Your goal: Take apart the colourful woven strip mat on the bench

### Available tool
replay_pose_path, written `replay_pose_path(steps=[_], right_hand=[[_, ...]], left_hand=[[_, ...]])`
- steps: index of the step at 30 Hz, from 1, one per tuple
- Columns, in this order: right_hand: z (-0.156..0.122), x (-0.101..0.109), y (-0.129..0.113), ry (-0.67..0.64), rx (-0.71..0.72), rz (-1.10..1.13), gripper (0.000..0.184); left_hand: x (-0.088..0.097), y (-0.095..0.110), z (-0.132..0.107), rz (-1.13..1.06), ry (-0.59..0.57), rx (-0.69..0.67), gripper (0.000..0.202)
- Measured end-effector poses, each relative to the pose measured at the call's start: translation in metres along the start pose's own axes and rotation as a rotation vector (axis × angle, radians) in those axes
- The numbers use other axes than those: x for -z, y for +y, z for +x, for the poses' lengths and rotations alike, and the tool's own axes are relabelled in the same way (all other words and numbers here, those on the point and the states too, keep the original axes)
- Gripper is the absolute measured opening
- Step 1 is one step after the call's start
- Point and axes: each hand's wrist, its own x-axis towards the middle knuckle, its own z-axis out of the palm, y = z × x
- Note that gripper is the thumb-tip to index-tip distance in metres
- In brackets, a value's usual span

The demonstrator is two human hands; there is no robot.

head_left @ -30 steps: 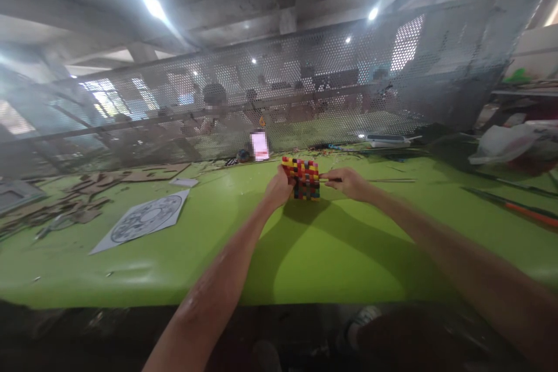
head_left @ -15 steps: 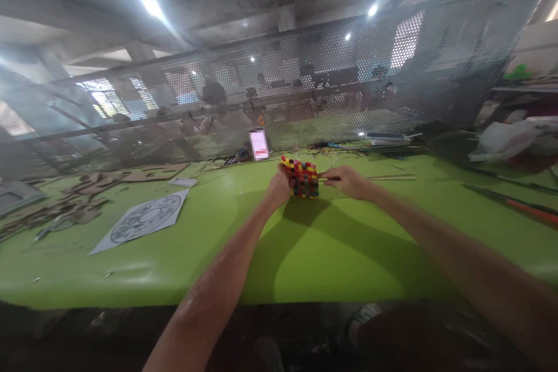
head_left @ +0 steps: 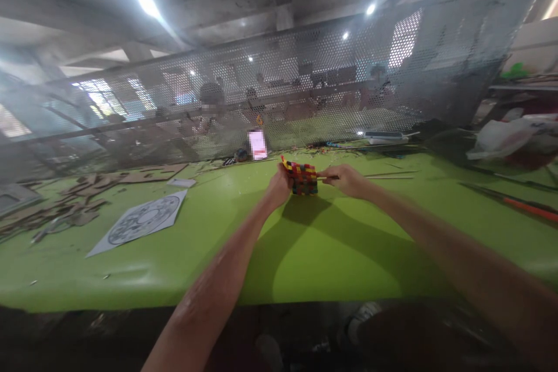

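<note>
A small woven piece (head_left: 302, 176) in red, yellow and dark checks stands on the green table (head_left: 305, 250) near its far side. My left hand (head_left: 279, 185) grips the piece's left edge with closed fingers. My right hand (head_left: 346, 180) is closed in a pinch on a thin dark strip (head_left: 328, 176) that runs into the piece's right edge. Both forearms reach out from the near edge of the table.
A printed sheet with a round pattern (head_left: 142, 221) lies at left, with brown cardboard cut-outs (head_left: 74, 203) beyond it. A phone (head_left: 257, 145) leans on the perforated metal screen (head_left: 305, 87). Thin sticks (head_left: 390, 174), an orange-handled tool (head_left: 523, 207) and a plastic bag (head_left: 505, 136) lie at right.
The woven piece has tipped down and looks flatter than a second ago. Both hands have kept their hold and hardly shifted.
</note>
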Motion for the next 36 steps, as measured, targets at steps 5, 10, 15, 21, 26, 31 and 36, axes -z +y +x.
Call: replay_pose_path(steps=[5,10,15,21,26,31,36], right_hand=[[0.001,0.000,0.004,0.023,-0.051,0.008,0.043],[0.003,-0.001,0.015,0.014,-0.050,0.000,0.047],[0.002,0.000,0.015,0.019,-0.033,0.022,0.050],[0.001,0.004,0.013,0.015,-0.043,0.052,0.047],[0.001,0.004,0.019,-0.010,-0.038,0.138,0.052],[0.000,0.011,0.022,0.023,-0.041,-0.010,0.039],[0.001,0.016,0.029,0.042,0.005,-0.111,0.033]], left_hand=[[-0.003,-0.004,0.001,0.021,-0.016,-0.023,0.024],[-0.003,-0.004,0.001,0.027,-0.043,-0.057,0.026],[-0.003,-0.004,0.002,0.018,-0.057,-0.056,0.030],[-0.003,0.001,0.002,0.045,-0.088,-0.059,0.032],[-0.003,0.003,0.002,0.078,-0.100,-0.042,0.035],[0.002,0.001,0.004,0.096,-0.083,-0.074,0.035],[0.000,0.000,0.007,-0.008,-0.067,-0.058,0.043]])
